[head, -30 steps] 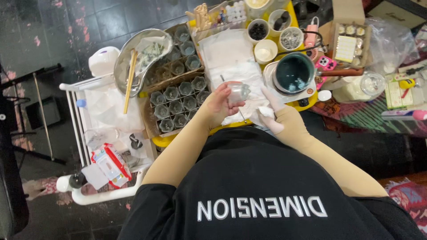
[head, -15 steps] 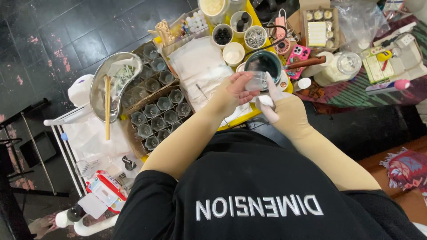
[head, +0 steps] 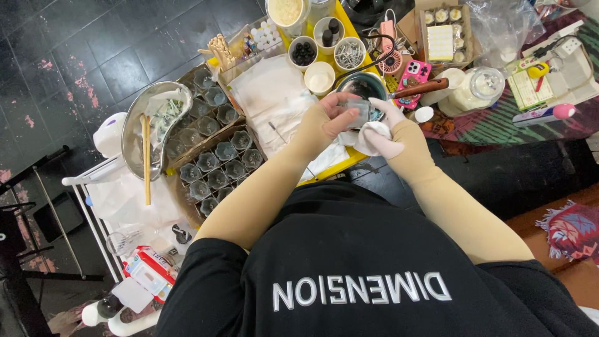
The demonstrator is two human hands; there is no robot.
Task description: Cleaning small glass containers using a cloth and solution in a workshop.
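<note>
Yellow table (head: 347, 163): small glass (head: 357, 112) in left hand (head: 327, 122).

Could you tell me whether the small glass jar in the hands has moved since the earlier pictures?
Yes. The glass jar moved from over the white cloth toward the dark pot.

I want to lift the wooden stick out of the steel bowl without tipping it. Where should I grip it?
Grip the wooden stick at its lower end, which juts past the rim of the steel bowl, probably coming from the side nearest the person. It lies lengthwise across the bowl, with its far end inside.
</note>
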